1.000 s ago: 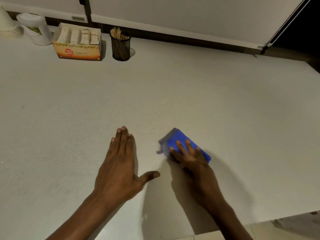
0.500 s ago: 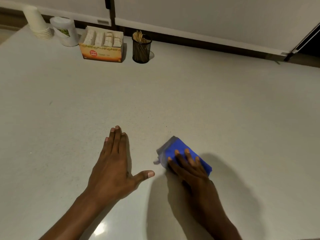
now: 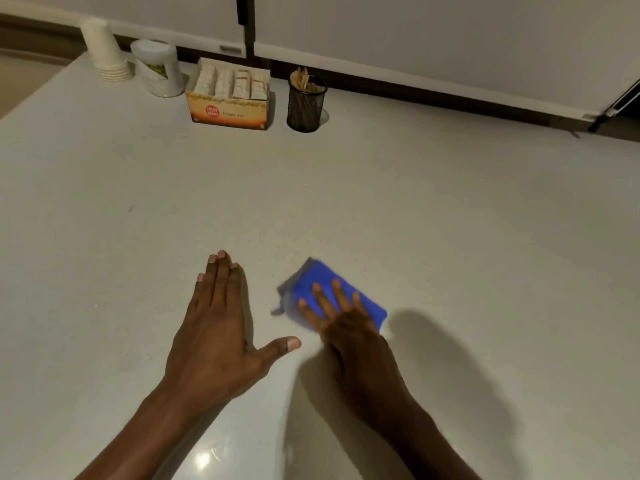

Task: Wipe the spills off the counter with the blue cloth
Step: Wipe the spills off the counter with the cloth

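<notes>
A folded blue cloth [image 3: 313,280] with a grey edge lies on the pale counter [image 3: 450,220], near the front middle. My right hand [image 3: 341,315] lies flat on top of it, fingers spread, pressing it down; the hand and cloth are slightly blurred. My left hand [image 3: 214,327] rests flat on the bare counter to the left of the cloth, fingers together and thumb stuck out toward it, holding nothing. I cannot make out any clear spill; a few tiny dark specks dot the surface.
Along the back edge stand a stack of paper cups [image 3: 105,50], a white tub [image 3: 157,69], an orange box of tea bags [image 3: 228,95] and a black mesh holder of wooden sticks [image 3: 306,102]. White cabinet doors [image 3: 433,39] rise behind.
The view has shifted, so the back objects now sit further right and lower. My right hand and the cloth have slid slightly on the counter; my left hand stays planted.
</notes>
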A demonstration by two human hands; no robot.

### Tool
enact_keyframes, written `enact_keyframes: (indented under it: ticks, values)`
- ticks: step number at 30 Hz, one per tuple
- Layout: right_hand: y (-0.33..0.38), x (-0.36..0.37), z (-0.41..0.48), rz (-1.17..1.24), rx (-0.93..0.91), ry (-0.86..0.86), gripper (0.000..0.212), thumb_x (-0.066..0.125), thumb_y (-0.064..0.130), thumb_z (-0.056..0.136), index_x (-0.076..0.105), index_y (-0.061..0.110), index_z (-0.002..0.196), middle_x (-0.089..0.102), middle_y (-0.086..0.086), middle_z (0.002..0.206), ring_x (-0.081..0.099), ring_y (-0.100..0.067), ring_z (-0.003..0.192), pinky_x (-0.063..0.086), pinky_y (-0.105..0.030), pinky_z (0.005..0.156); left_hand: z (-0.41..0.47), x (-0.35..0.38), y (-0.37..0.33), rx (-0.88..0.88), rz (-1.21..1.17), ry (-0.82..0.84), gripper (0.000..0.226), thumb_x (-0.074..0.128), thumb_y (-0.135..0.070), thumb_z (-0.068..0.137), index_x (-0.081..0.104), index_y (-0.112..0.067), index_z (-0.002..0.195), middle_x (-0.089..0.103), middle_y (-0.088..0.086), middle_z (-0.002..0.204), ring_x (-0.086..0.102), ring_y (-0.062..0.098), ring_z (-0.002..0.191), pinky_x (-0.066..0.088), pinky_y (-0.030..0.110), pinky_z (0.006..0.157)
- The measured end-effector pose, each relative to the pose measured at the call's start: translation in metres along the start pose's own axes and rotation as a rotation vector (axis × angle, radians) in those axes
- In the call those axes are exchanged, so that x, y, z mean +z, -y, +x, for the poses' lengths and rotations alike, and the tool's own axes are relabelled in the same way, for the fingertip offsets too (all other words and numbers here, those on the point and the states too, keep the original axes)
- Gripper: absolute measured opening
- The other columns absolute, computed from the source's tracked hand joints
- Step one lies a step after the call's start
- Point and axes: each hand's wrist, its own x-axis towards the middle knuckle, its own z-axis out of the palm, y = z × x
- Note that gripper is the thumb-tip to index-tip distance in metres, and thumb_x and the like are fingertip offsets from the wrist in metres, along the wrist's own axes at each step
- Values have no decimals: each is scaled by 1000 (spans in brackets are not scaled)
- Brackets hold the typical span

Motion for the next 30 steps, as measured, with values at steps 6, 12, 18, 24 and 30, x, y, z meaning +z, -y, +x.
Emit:
enact_keyframes:
  ticks: [6, 12, 18, 24, 30]
  values:
    - [6, -10, -12, -26, -59, -10, 80, 59, -9, 92, 32, 33, 154, 20, 10, 166, -3, -20, 156, 16, -52, 128, -2, -2, 8, -21, 17, 24, 152, 18, -111, 63, -8, -7, 172, -21, 10, 181, -22, 21, 168, -7, 36, 136]
    - [-9, 11, 65, -207, -147, 125, 87, 55, -9, 92, 19, 31, 159, 8, 0, 171, -4, -25, 158, -1, -50, 129, 1, -3, 6, -68, 35, 61, 157, 8, -115, 56, -18, -11, 171, -31, 9, 179, -28, 22, 166, -7, 38, 137]
    - [-107, -51, 86, 77, 261, -344, 65, 50, -18, 93, 53, 20, 146, 43, -6, 158, 26, -29, 154, 15, -45, 129, -1, -9, 7, -37, 13, 68, 155, 14, -115, 60, -18, -10, 171, -35, 6, 177, -35, 18, 163, -15, 35, 132]
    - [-98, -48, 124, 102, 374, -345, 57, 49, -12, 97, 51, 15, 147, 37, -12, 161, 19, -33, 155, 11, -50, 128, 0, -11, 10, -34, -44, 55, 152, 22, -112, 65, -14, -11, 172, -35, 5, 177, -36, 17, 164, -12, 36, 135]
    - [-9, 19, 90, 20, -10, -65, 64, 39, 5, 101, 26, 32, 158, 14, 4, 170, -8, -17, 155, -7, -44, 129, 22, -19, 21, -57, -8, 7, 153, 21, -111, 65, -7, -5, 173, -26, 13, 180, -27, 24, 167, -14, 36, 134]
